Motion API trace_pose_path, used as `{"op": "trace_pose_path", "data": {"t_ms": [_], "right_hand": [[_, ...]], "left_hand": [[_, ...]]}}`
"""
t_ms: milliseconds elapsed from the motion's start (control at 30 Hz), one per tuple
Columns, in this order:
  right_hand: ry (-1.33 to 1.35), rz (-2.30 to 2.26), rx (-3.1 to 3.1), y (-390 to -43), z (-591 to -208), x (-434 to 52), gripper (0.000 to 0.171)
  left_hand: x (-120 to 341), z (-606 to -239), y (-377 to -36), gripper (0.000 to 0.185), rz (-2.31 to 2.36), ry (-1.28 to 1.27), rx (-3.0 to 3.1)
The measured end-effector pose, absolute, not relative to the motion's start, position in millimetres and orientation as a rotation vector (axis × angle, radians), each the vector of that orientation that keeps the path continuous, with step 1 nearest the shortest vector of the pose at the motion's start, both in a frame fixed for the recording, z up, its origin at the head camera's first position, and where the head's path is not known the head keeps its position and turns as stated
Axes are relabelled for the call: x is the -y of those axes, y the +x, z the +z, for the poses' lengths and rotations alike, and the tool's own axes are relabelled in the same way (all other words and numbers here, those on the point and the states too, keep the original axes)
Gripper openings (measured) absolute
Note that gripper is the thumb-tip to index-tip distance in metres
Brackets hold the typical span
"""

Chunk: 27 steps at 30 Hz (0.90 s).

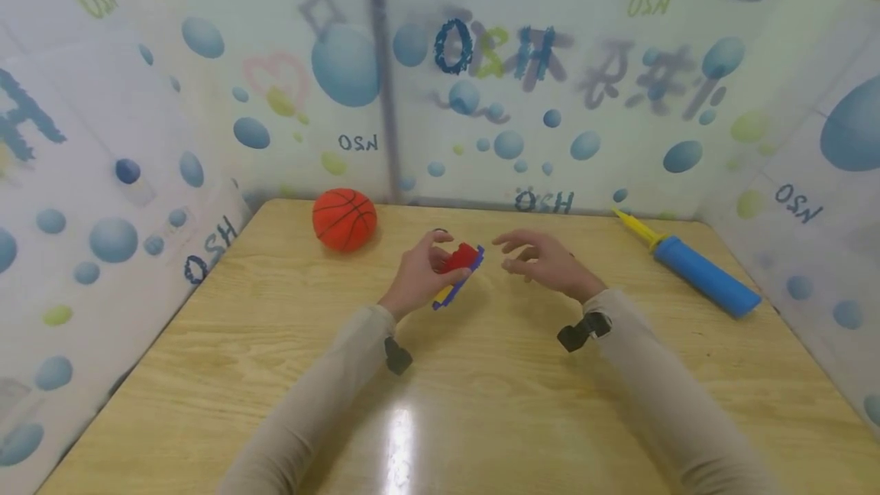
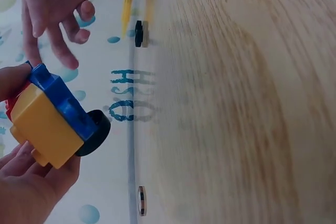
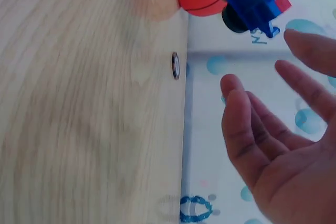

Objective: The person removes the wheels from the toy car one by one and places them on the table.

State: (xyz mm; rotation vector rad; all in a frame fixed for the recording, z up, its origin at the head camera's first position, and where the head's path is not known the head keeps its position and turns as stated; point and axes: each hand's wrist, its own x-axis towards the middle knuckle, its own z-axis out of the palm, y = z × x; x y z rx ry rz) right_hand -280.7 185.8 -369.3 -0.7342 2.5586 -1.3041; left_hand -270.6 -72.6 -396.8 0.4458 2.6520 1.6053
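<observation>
Person, two arms in view. Long sleeves (image 1: 323,396) of plain beige, close-fitting fabric, one on each arm, ending at the wrists with no visible cuffs, buttons or print. Small black camera mount (image 1: 397,356) strapped under the left wrist; matching black mount (image 1: 583,329) on the right wrist. Left hand (image 1: 419,273) and right hand (image 1: 546,262) bare: no gloves, rings or watch.

Mirrored "H2O" on the wall covering (image 1: 543,201)
</observation>
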Motion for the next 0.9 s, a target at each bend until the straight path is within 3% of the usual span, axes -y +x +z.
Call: {"op": "trace_pose_path", "data": {"t_ms": [300, 600, 900], "right_hand": [[-1.021, -1.316, -2.612, -271.5, -372.5, -161.9, 0.056], [-1.077, -1.330, -2.617, -270.1, -374.4, -154.1, 0.042], [-0.964, -1.302, -2.662, -266.1, -376.3, -151.5, 0.039]], "left_hand": [[70.4, -394.4, -267.1, 0.057, 1.519, 0.511, -2.679], [71.3, -393.3, -266.2, 0.064, 1.488, 0.616, -2.708], [69.2, -392.7, -263.1, 0.057, 1.465, 0.689, -2.742]]}}
